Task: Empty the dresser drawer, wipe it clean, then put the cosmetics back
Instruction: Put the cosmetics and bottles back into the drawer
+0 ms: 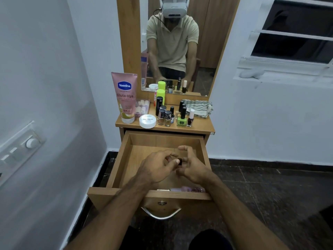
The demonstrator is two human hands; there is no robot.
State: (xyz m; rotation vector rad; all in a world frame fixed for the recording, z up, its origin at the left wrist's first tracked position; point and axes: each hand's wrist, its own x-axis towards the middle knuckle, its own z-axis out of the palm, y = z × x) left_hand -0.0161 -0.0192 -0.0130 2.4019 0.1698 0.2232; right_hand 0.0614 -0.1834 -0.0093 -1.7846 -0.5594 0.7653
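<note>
Over the open drawer (124, 159) both hands meet around a small dark bottle (180, 161). Fingers of the left hand (156, 168) curl toward it, the thumb tip pressed against its side; the right hand (191, 166) has its fingers (182, 147) arched above and beside the bottle, thumb underneath, so the two hands pinch it between them. What sort of cosmetic it is I cannot tell — too little of it shows.

Below the wrists, at the near end of the drawer, a pinkish clear package (189, 188) lies against the front panel, blurred, with a small pale item (163, 190) beside it. The rest of the drawer floor that shows is bare wood. A curved metal handle (161, 213) hangs on the drawer front.

Beyond the drawer, the tabletop (203, 126) carries the cosmetics already taken out: a tall pink Vaseline tube (124, 98) standing at the left, a clear pack of small tubes (142, 107) just beside it, a round white jar (147, 121) at the front edge, a cluster of nail polish bottles (166, 116), a green polish bottle (181, 120) and a dark red one with a white cap (191, 118). A neon-capped bottle (160, 96) stands at the back. A striped folded cloth (198, 107) lies at the right rear — close to the mirror (173, 47), which reflects a seated person wearing a headset.
</note>
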